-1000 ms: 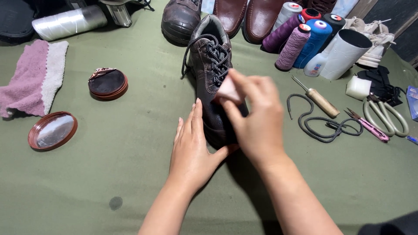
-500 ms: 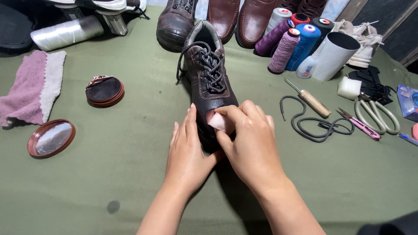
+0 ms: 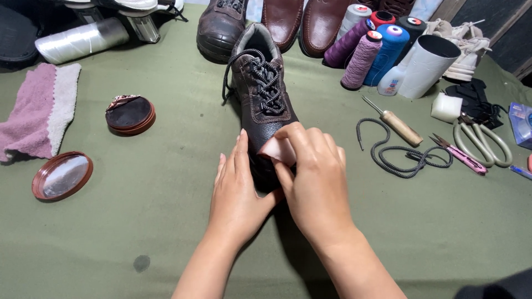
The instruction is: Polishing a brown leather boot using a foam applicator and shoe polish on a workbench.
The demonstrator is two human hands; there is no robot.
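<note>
- Right now the right hand (image 3: 316, 177) pinches a small pink cloth pad (image 3: 279, 149) between thumb and fingertips, the grip closed on it, and presses it onto the toe of a dark brown lace-up shoe (image 3: 261, 105).
- Beside it, the left hand (image 3: 237, 191) lies flat and open against the shoe's left flank near the toe, fingers straight, bracing it and holding nothing.
- The shoe stands upright in the middle of the green worktop (image 3: 138, 221), toe toward the person, laces tied.
- To the left sit an opened polish tin (image 3: 130, 113) and, nearer the person, its lid (image 3: 61, 176) turned up; a pink rag (image 3: 39, 111) lies at the far left.
- To the right lie a wooden-handled awl (image 3: 398, 124), a loose dark lace (image 3: 396, 152), small snips (image 3: 459, 154), and thread spools (image 3: 370, 47) behind them.
- More brown shoes (image 3: 282, 19) stand along the far edge.
- As a judgement: the polishing is under way at the toe; the leather there looks little glossier than the rest, so most of the upper seems left to do.
</note>
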